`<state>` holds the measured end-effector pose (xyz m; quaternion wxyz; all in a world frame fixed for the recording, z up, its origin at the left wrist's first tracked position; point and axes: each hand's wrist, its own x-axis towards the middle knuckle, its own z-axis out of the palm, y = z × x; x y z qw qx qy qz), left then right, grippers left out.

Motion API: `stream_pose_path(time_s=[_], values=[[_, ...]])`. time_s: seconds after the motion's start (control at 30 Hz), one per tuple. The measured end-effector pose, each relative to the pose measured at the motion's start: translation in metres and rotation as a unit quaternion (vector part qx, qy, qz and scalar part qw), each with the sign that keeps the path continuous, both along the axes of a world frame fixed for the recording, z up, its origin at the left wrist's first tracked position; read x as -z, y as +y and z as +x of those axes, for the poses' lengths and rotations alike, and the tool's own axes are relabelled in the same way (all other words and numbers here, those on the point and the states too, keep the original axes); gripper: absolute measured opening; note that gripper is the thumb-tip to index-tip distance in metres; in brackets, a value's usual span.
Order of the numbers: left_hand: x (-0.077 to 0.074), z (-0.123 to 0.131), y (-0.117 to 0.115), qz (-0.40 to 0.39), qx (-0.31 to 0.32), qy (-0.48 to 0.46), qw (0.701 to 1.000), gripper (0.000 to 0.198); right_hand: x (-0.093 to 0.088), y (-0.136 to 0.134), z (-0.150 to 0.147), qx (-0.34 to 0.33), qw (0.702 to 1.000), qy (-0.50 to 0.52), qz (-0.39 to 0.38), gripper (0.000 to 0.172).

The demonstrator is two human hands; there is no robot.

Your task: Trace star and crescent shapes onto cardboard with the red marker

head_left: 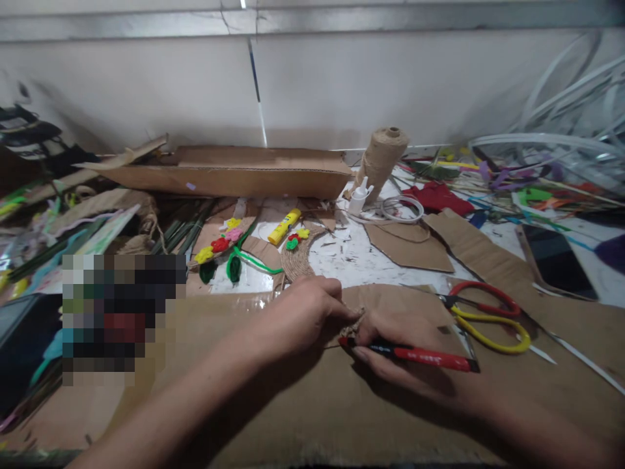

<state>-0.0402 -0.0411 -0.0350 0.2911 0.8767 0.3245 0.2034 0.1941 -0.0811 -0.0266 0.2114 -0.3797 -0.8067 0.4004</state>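
Note:
My left hand (312, 309) is closed, its index finger pressing on a small piece of coiled twine (349, 322) over the cardboard sheet (293, 404). My right hand (403, 332) grips a red and black marker (434, 358), its red end close to the twine and its shaft slanting to the right. The right fingertips also meet the twine, hiding much of it. Beyond the left hand is a twine-covered curved piece (296, 258) with small flowers. Scissors (488, 316) with red and yellow handles lie right of my right hand.
Behind the sheet lie a yellow glue stick (284, 226), a white glue bottle (359, 198) and a twine spool (383, 156). A long cardboard tray (234, 180) stands against the wall. A phone (556, 260) rests at right; craft scraps crowd both sides.

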Motion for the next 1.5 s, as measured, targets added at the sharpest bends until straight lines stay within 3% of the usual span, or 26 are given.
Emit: stream_pose_path(time_s=[0.37,0.77,1.07,1.2,1.4,1.5], values=[[0.002,-0.004,0.002,0.006,0.014,0.005,1.0,0.022,0.006,-0.005,0.0,0.035,0.996,0.022,-0.075,0.021],[-0.002,-0.004,0.002,0.001,0.017,0.019,1.0,0.017,-0.002,-0.004,-0.007,0.065,0.994,0.011,-0.084,0.024],[-0.003,-0.006,0.003,0.009,0.017,0.018,1.0,0.019,0.006,-0.008,-0.009,0.101,0.99,0.03,-0.09,0.023],[0.0,-0.005,0.003,0.009,0.018,0.015,1.0,0.019,0.003,-0.006,-0.009,0.107,0.978,0.075,-0.161,0.024],[-0.002,-0.006,0.003,-0.011,0.008,0.012,1.0,0.017,-0.014,0.014,-0.006,0.178,0.895,0.202,-0.357,0.03],[-0.006,-0.007,0.004,-0.025,0.021,0.007,0.999,0.016,-0.021,0.028,-0.005,0.133,0.915,0.161,-0.346,0.033]])
